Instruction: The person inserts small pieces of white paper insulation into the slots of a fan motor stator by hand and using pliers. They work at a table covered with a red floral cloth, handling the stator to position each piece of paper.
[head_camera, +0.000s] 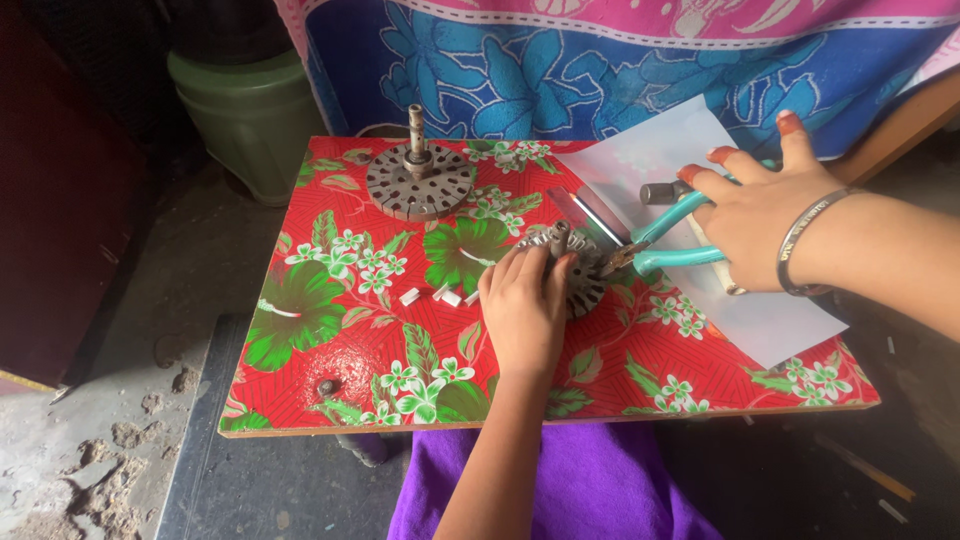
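My left hand (523, 305) rests on a round slotted metal motor core (587, 283) with a short shaft, pressing it onto the red flowered board (330, 350). My right hand (755, 215) grips teal-handled pliers (665, 240), whose jaws touch the core's right edge. A second slotted core (418, 178) with an upright shaft stands at the board's far side. Small white paper strips (440, 295) lie just left of my left hand.
A white sheet (770, 320) lies under my right hand, with a metal blade (590, 212) and a small cylinder (660, 192) on it. A green bucket (250, 110) stands at the far left. A flowered blue and pink cloth (600, 60) hangs behind.
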